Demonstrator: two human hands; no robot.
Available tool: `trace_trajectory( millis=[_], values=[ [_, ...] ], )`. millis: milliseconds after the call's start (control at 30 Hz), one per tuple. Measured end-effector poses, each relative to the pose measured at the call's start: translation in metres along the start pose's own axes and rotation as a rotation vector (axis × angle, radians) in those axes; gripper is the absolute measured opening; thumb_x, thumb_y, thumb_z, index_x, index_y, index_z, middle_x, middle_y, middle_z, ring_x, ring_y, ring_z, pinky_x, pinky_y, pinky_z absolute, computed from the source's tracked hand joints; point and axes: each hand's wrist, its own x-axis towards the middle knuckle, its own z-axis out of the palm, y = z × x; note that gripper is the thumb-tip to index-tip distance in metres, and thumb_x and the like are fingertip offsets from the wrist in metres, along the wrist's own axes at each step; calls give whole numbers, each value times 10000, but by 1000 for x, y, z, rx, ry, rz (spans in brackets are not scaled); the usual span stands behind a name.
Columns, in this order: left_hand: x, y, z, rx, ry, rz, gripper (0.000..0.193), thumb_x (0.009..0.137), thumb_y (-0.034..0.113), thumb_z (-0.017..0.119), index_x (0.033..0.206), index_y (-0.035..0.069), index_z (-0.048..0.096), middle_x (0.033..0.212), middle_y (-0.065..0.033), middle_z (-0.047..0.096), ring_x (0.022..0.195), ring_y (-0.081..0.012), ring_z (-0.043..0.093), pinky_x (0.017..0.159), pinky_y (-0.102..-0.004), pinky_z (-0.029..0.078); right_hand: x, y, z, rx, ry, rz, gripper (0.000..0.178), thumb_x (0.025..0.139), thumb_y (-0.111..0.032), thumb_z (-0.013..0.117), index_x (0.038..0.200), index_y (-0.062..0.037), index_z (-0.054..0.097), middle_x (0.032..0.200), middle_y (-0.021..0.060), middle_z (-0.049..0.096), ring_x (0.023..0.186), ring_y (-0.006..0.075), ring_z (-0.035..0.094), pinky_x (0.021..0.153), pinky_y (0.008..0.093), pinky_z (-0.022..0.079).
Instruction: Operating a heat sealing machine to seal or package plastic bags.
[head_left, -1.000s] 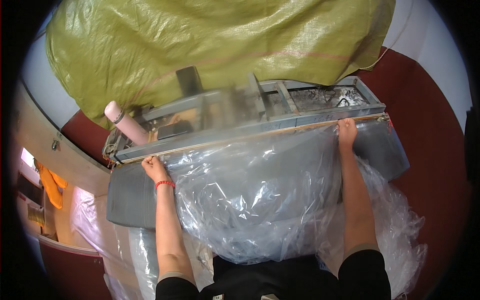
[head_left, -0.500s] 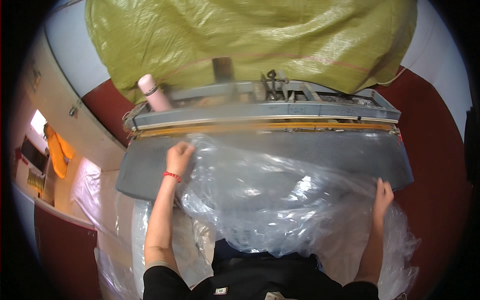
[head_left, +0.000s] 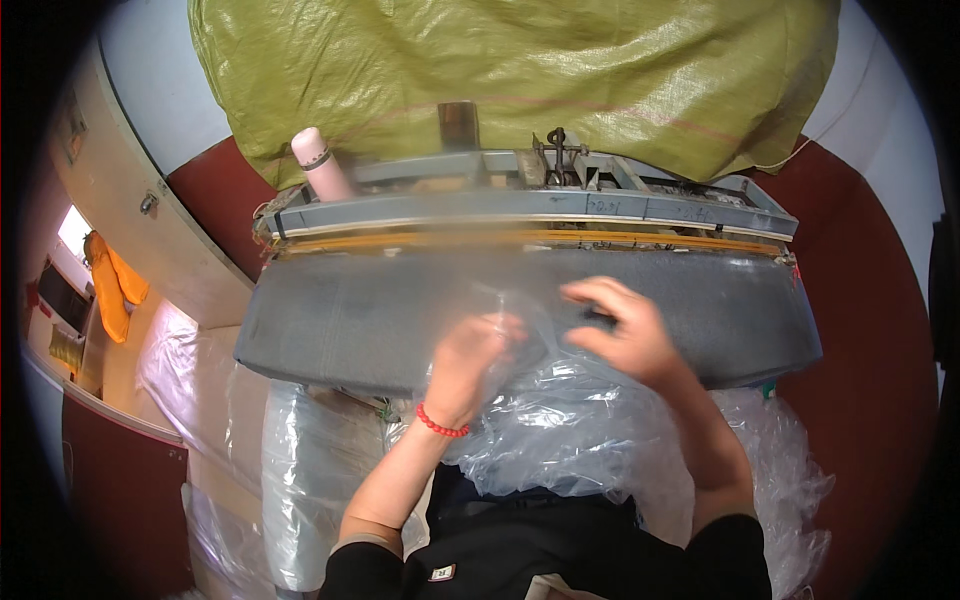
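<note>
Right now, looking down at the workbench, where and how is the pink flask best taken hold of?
Probably by the smooth barrel of the pink flask, just below its dark band, coming from above and the left. It tilts, its top leaning left and standing above the grey metal frame, whose front rail hides its base; the round barrel should suit a wraparound hold.

Black short sleeves (head_left: 735, 555), red bracelet (head_left: 442, 428), apparently beaded

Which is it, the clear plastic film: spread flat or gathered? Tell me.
Gathered: the clear plastic film bunches in crumpled, shiny folds at the near edge of the grey surface.
</note>
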Motion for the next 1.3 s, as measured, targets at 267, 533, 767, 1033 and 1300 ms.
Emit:
trace_trajectory(
  millis=[267,533,767,1033,1300],
  values=[
    [-8,28,-25,841,150,597,360,776,187,633,1073,30,504,1058,-105,528,1000,-224,489,867,-333,378,33,-5,34,533,-165,195,117,819,-87,553,907,-11,537,770,10,548,660,89,511,593,225,419],
    [-136,-68,-181,1255,-685,-543,207,784,158,562,979,95,580,890,-134,613,838,-271,584,740,-354,453,43,22,-108,24,775,47,194,909,-224,450,827,-70,535,701,-55,462,630,-1,394,543,153,322],
    [-173,147,-391,1869,838,-128,227,684,-3,509,893,22,594,865,-179,603,801,-324,580,707,-383,451,-49,196,-212,-365,863,282,218,890,-211,462,825,-20,545,731,-34,495,674,72,444,629,218,381],
    [-6,79,-298,1561,643,141,436,763,251,608,1113,36,460,1152,-144,465,1097,-299,414,921,-358,323,-232,340,-362,-618,1007,615,270,865,-286,475,882,-29,556,777,100,581,750,177,542,684,314,413],
    [27,70,-349,1979,527,-299,619,788,476,506,1280,122,382,1340,-96,344,1239,-303,299,997,-360,271,-232,250,-307,-1348,584,1122,293,879,-333,393,926,-67,506,858,198,583,818,411,530,648,482,399]
  ],
)
